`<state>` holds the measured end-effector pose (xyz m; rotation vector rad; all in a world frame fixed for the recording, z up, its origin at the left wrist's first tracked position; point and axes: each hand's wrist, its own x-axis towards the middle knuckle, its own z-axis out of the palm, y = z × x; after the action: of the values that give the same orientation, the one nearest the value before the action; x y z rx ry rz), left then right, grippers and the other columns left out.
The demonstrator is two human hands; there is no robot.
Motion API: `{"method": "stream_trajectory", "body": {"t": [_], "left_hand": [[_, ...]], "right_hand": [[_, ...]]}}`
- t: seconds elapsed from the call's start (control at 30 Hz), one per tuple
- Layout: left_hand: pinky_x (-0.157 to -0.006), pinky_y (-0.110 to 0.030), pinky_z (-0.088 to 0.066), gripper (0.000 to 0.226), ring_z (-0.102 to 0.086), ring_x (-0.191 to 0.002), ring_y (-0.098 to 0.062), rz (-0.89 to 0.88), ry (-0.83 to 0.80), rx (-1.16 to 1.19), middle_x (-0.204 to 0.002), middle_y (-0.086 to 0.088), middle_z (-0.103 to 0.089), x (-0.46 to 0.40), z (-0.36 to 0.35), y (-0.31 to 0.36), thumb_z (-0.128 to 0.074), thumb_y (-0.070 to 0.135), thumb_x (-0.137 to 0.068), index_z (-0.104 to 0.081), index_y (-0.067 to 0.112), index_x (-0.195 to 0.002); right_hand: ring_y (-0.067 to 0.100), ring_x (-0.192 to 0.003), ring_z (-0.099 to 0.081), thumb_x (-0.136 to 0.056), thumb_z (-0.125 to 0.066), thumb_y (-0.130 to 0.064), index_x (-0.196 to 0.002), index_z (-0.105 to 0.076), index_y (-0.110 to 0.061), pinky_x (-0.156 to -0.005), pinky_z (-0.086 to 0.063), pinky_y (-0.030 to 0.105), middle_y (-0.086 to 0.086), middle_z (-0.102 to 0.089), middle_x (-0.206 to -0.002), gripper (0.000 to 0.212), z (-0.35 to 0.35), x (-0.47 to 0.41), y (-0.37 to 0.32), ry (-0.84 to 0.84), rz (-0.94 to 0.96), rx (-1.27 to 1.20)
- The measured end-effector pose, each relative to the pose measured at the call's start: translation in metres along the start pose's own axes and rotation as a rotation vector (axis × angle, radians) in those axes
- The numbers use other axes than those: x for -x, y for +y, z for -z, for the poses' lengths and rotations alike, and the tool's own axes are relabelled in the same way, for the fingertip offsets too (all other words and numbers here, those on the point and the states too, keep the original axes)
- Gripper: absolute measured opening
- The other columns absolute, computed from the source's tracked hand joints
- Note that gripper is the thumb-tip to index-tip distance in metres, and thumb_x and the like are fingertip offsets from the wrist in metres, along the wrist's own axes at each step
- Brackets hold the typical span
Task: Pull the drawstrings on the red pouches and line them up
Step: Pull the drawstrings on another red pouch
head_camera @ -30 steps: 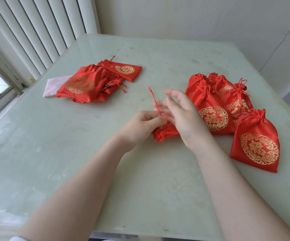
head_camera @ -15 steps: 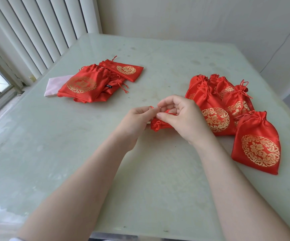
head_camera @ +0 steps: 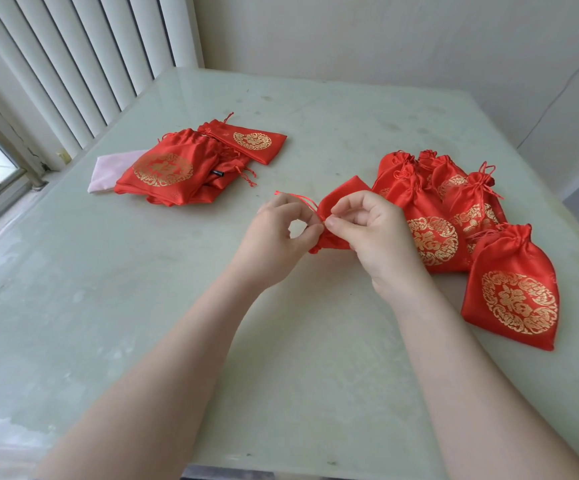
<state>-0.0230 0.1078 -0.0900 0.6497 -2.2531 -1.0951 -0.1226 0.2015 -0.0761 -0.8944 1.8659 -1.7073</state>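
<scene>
Head view showed the left hand (head_camera: pixel 281 233) pinching the red drawstring (head_camera: pixel 293 197) and the right hand (head_camera: pixel 373 233) pinching the satin pouch (head_camera: pixel 341 195) at its neck, between both sets of fingertips. Slippery cord could probably escape the pinch, leaving the mouth half-gathered.

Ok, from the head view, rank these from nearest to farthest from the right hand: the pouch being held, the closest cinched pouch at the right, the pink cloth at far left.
1. The held pouch, pinched in the right hand itself.
2. The cinched pouch, on the table to that hand's right and nearer the camera.
3. The pink cloth, far left by the blinds, partly under the flat pouches.
</scene>
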Motion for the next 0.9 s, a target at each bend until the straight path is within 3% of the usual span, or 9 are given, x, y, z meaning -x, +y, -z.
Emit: {"method": "stream_trajectory", "body": {"t": [0.17,0.27,0.33,0.47,0.53,0.63,0.73,0.83,0.9], "left_hand": [[-0.065,-0.016,-0.048,0.017,-0.057,-0.069,-0.009,-0.015,0.011,0.025,-0.086,0.008,-0.049,-0.001,-0.003,-0.004,-0.061,0.008,-0.086,-0.059,0.015,-0.071],[-0.059,-0.018,-0.054,0.027,-0.063,-0.062,-0.008,0.111,0.01,0.161,-0.085,0.005,-0.048,-0.002,-0.002,-0.002,-0.059,0.004,-0.087,-0.054,0.018,-0.065],[-0.063,-0.019,-0.055,0.03,-0.064,-0.06,-0.007,0.136,0.017,0.185,-0.084,0.005,-0.048,-0.003,-0.003,-0.002,-0.059,0.003,-0.087,-0.053,0.018,-0.062],[-0.065,-0.008,-0.046,0.017,-0.059,-0.06,-0.001,0.048,0.057,0.07,-0.087,0.003,-0.048,-0.002,-0.002,-0.001,-0.06,0.0,-0.085,-0.06,0.007,-0.07],[-0.064,-0.006,-0.041,0.005,-0.053,-0.062,0.0,-0.021,0.045,-0.049,-0.092,0.002,-0.047,-0.002,-0.002,-0.001,-0.061,0.001,-0.084,-0.065,0.001,-0.081],[-0.068,-0.019,-0.048,0.006,-0.054,-0.066,-0.017,-0.086,0.047,-0.126,-0.095,0.0,-0.045,-0.003,-0.004,-0.004,-0.061,-0.001,-0.082,-0.065,0.0,-0.085],[-0.074,-0.036,-0.05,0.009,-0.057,-0.076,-0.027,-0.161,0.077,-0.185,-0.095,-0.001,-0.044,-0.004,-0.008,-0.008,-0.06,-0.003,-0.078,-0.065,-0.002,-0.086],[-0.071,-0.03,-0.046,0.011,-0.054,-0.072,-0.021,-0.234,0.101,-0.187,-0.094,0.0,-0.044,-0.004,-0.009,-0.01,-0.058,0.002,-0.077,-0.066,0.0,-0.086],[-0.068,-0.027,-0.045,0.014,-0.052,-0.073,-0.018,-0.257,0.123,-0.174,-0.094,0.002,-0.045,-0.003,-0.009,-0.009,-0.056,0.008,-0.077,-0.066,0.002,-0.086]], "right_hand": [[-0.005,-0.058,-0.059,-0.08,-0.062,0.003,-0.075,-0.065,-0.012,-0.06,-0.044,0.007,-0.003,-0.064,-0.064,0.016,-0.006,0.001,0.004,0.081,0.272,0.423],[0.02,-0.067,-0.065,-0.08,-0.059,-0.004,-0.08,-0.071,-0.008,-0.067,-0.052,0.032,0.009,-0.069,-0.072,0.013,-0.009,0.002,0.006,0.078,0.426,0.616],[0.031,-0.071,-0.063,-0.079,-0.054,-0.007,-0.08,-0.071,-0.006,-0.064,-0.052,0.038,0.012,-0.067,-0.075,0.017,-0.009,0.0,0.007,0.047,0.496,0.743],[0.036,-0.084,-0.058,-0.082,-0.054,-0.004,-0.083,-0.066,-0.005,-0.065,-0.049,0.042,0.014,-0.063,-0.083,0.012,-0.011,-0.002,0.008,-0.004,0.506,0.981],[0.032,-0.097,-0.054,-0.089,-0.051,-0.004,-0.095,-0.062,-0.005,-0.076,-0.042,0.04,0.014,-0.06,-0.096,0.012,-0.014,-0.002,0.01,-0.015,0.416,1.037],[0.027,-0.105,-0.051,-0.093,-0.045,-0.004,-0.101,-0.058,-0.004,-0.08,-0.031,0.027,0.013,-0.059,-0.106,0.016,-0.015,0.002,0.01,-0.028,0.269,0.864],[0.019,-0.091,-0.051,-0.097,-0.041,-0.014,-0.103,-0.06,-0.009,-0.075,-0.035,0.029,0.004,-0.058,-0.097,0.02,-0.013,0.002,0.006,-0.097,0.037,0.662],[0.013,-0.073,-0.05,-0.095,-0.046,-0.019,-0.085,-0.062,-0.021,-0.066,-0.038,0.032,-0.002,-0.058,-0.078,0.019,-0.005,-0.001,0.003,-0.168,-0.129,0.453],[0.009,-0.059,-0.039,-0.094,-0.047,-0.014,-0.074,-0.058,-0.02,-0.055,-0.028,0.024,-0.005,-0.048,-0.066,0.024,-0.001,-0.001,0.001,-0.2,-0.212,0.244]]}}
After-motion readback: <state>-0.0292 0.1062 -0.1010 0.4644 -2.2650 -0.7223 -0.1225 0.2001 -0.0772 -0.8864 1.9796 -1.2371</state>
